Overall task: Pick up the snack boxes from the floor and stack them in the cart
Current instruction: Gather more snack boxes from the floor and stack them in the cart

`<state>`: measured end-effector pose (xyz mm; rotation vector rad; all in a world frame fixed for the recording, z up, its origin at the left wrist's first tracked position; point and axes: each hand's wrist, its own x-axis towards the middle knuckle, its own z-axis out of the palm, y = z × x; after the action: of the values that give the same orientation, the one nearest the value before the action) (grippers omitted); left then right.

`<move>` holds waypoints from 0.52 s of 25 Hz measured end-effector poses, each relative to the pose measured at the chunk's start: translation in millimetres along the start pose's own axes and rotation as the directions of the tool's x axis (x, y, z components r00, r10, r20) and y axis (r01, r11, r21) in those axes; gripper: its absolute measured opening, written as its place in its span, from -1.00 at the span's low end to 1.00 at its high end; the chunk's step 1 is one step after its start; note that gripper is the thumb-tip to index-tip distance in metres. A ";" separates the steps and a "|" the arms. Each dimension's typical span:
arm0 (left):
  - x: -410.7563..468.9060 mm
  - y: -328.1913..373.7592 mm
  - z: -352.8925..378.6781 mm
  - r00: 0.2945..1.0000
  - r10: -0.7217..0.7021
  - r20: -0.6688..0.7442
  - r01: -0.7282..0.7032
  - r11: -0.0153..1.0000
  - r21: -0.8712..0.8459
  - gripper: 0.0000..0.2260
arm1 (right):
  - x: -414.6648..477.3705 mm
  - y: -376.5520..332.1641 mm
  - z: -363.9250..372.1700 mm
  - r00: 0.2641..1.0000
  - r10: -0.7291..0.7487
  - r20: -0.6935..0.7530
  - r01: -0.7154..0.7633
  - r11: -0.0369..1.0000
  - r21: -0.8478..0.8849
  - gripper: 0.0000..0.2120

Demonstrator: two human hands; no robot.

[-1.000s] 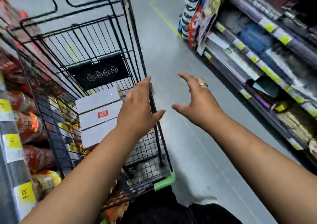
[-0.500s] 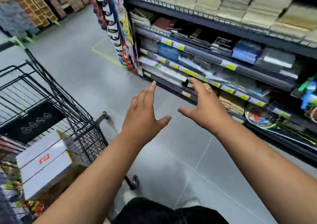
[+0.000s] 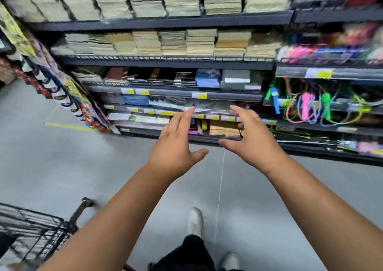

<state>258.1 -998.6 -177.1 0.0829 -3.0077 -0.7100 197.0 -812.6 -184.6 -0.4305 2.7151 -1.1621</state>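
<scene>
Both my arms reach out in front of me over the grey floor. My left hand [image 3: 176,144] is spread with straight fingers and holds nothing. My right hand [image 3: 251,139] is beside it, fingers loosely bent, a ring on one finger, also empty. Only a corner of the black wire cart [image 3: 35,227] shows at the bottom left, well left of my hands. No snack box is in view, neither on the floor nor in the visible part of the cart.
A dark store shelf unit [image 3: 176,61] fills the view ahead, stacked with notebooks, paper pads and coloured cords at the right. Hanging packets [image 3: 68,96] line its left end. A yellow floor line [image 3: 68,126] runs at the left. My white shoes [image 3: 194,221] stand below.
The view has swung right, away from the cart. The white boxes in the cart have left the frame, and the shelf now faces me. Both hands stay spread and empty.
</scene>
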 end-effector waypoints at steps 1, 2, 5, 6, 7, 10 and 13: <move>15.6 9.5 4.9 0.999 0.040 0.026 -0.040 0.999 -0.007 -0.12 | 3.3 8.9 -10.2 0.999 0.028 -0.028 -0.028 1.000 0.006 -0.20; 31.7 18.5 10.8 0.995 0.081 0.053 -0.081 0.997 -0.009 -0.12 | 7.5 17.9 -20.3 0.997 0.056 -0.054 -0.056 0.998 0.006 -0.21; 74.2 45.7 28.2 0.966 0.221 0.136 -0.218 0.975 -0.036 -0.11 | 15.3 39.1 -47.3 0.982 0.132 -0.136 -0.132 0.991 0.011 -0.24; 91.3 56.9 34.6 0.945 0.281 0.166 -0.277 0.960 -0.047 -0.10 | 16.9 47.4 -57.4 0.968 0.170 -0.185 -0.169 0.985 0.019 -0.24; 107.7 68.9 39.7 0.923 0.337 0.188 -0.332 0.941 -0.060 -0.10 | 17.4 55.4 -66.8 0.950 0.204 -0.235 -0.202 0.979 0.032 -0.24; 150.3 109.1 55.6 0.844 0.480 0.239 -0.460 0.877 -0.136 -0.09 | 11.1 77.1 -93.0 0.884 0.289 -0.367 -0.280 0.957 0.080 -0.25; 177.0 148.4 75.4 0.743 0.599 0.298 -0.571 0.800 -0.183 -0.08 | -5.3 100.5 -116.4 0.779 0.408 -0.477 -0.388 0.910 0.145 -0.26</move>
<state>70.9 -843.8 -171.5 -1.0570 -2.9999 -0.8232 152.4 -665.5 -177.5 0.5183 2.9637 -1.3334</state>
